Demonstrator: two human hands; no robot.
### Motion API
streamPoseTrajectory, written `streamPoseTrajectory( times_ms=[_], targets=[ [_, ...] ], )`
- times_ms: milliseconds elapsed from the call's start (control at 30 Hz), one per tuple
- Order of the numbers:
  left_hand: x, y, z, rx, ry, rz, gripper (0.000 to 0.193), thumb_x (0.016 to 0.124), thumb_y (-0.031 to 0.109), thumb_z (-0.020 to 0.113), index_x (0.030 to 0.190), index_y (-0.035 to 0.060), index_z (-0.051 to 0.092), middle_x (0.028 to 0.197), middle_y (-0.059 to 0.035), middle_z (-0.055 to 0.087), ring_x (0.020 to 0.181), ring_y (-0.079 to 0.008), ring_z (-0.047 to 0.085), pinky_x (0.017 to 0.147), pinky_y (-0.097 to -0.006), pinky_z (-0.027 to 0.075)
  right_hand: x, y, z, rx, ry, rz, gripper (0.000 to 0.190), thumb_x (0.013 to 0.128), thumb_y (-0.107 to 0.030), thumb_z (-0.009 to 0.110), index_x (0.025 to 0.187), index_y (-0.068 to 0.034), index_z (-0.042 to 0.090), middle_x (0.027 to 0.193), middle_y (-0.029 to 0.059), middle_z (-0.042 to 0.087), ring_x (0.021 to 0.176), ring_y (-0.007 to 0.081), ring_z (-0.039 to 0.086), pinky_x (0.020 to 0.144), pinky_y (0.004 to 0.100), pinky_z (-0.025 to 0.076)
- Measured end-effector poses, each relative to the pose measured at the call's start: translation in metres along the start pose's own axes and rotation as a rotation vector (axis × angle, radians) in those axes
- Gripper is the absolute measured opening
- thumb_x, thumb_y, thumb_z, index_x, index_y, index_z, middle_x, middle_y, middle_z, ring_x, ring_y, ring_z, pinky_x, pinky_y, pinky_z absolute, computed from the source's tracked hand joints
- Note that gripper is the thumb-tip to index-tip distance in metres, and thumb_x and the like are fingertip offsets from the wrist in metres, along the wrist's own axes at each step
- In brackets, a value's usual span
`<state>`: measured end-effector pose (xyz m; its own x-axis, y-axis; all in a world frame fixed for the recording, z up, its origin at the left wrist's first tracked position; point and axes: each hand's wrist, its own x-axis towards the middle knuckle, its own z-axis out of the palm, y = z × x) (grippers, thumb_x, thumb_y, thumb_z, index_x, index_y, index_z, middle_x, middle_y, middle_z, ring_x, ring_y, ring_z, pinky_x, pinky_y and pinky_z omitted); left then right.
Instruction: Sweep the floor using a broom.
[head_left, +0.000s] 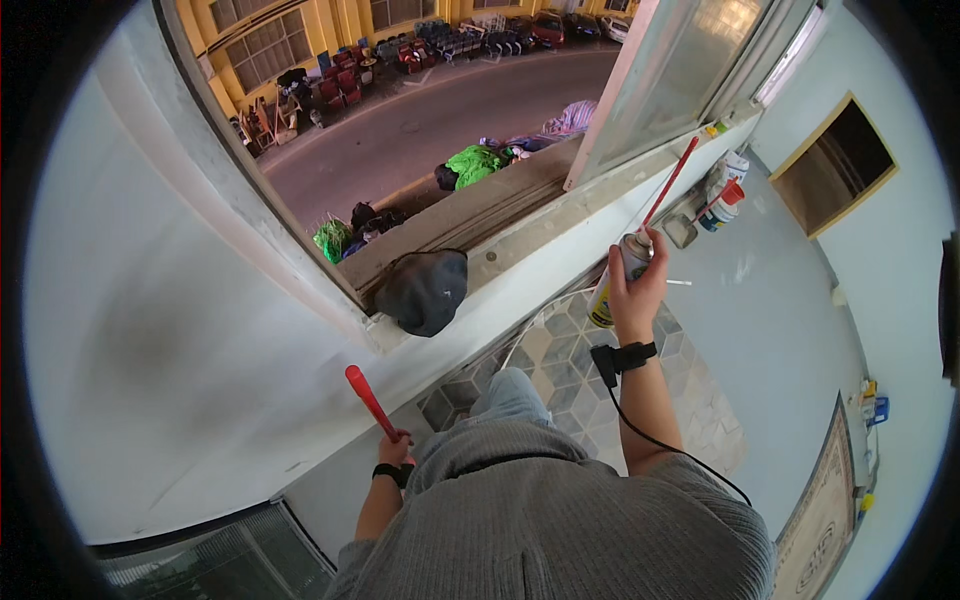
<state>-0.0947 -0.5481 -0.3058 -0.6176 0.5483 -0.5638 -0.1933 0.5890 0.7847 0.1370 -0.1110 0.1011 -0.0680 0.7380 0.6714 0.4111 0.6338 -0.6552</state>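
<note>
My right hand (640, 281) is wrapped around a yellow and white spray can (602, 300), with a finger near its top. A long thin red tube (671, 184) reaches up and right from the nozzle. At lower left my left hand (395, 448) grips a red handle (371, 401) whose upper end points up and left; what its lower end belongs to is hidden behind my hand and clothing. Both wrists wear black bands, and a cable runs from the right one. A dark cap (426, 291) rests on the windowsill (517, 251) ahead, between the two hands.
An opened window sash (664, 82) stands at the sill's right part, above a street. Beyond my right hand a dustpan (679, 230) and tubs (718, 215) stand by the wall. A patterned mat (570, 352) covers the floor below me. A framed opening (834, 165) is at upper right.
</note>
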Motion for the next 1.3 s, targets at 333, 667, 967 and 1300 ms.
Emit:
streamPoseTrajectory(
  times_ms=[333,667,967,1300],
  targets=[
    [-0.012,-0.005,0.002,0.082,0.07,0.089,0.017,0.083,0.012,0.057,0.094,0.0011,0.064,0.075,-0.0089,0.068,0.061,-0.0168,0.063,0.056,-0.0314,0.052,0.0,0.001,0.014,-0.003,-0.023,-0.032,0.056,0.081,-0.017,0.074,0.129,-0.003,0.047,0.118,0.019,0.058,0.101,0.0322,0.061,0.087,0.0386,0.048],
    [-0.02,0.006,-0.001,0.067,0.094,0.01,0.019,0.079,0.014,0.058,0.091,0.0033,0.069,0.076,-0.0096,0.07,0.077,-0.0219,0.069,0.073,-0.0344,0.053,-0.004,-0.005,0.016,0.086,-0.059,0.05,0.055,0.082,-0.016,0.073,0.129,-0.004,0.046,0.11,0.0167,0.06,0.096,0.0265,0.061,0.085,0.0355,0.048],
    [-0.014,0.0,0.001,-0.007,0.073,-0.014,0.017,0.079,0.013,0.058,0.089,0.0033,0.068,0.075,-0.0086,0.07,0.075,-0.02,0.069,0.072,-0.0328,0.053,-0.005,0.002,0.013,0.086,-0.009,0.019,0.056,0.083,-0.017,0.073,0.13,-0.005,0.045,0.109,0.0156,0.062,0.096,0.0247,0.062,0.085,0.0348,0.048],
    [-0.008,-0.006,0.001,-0.028,0.054,0.037,0.016,0.08,0.011,0.058,0.088,0.003,0.068,0.074,-0.0091,0.069,0.073,-0.0204,0.069,0.069,-0.0333,0.053,-0.007,0.004,0.005,0.091,-0.05,0.071,0.054,0.082,-0.017,0.073,0.128,-0.006,0.046,0.105,0.0163,0.063,0.094,0.0261,0.064,0.083,0.0358,0.049]
  ],
)
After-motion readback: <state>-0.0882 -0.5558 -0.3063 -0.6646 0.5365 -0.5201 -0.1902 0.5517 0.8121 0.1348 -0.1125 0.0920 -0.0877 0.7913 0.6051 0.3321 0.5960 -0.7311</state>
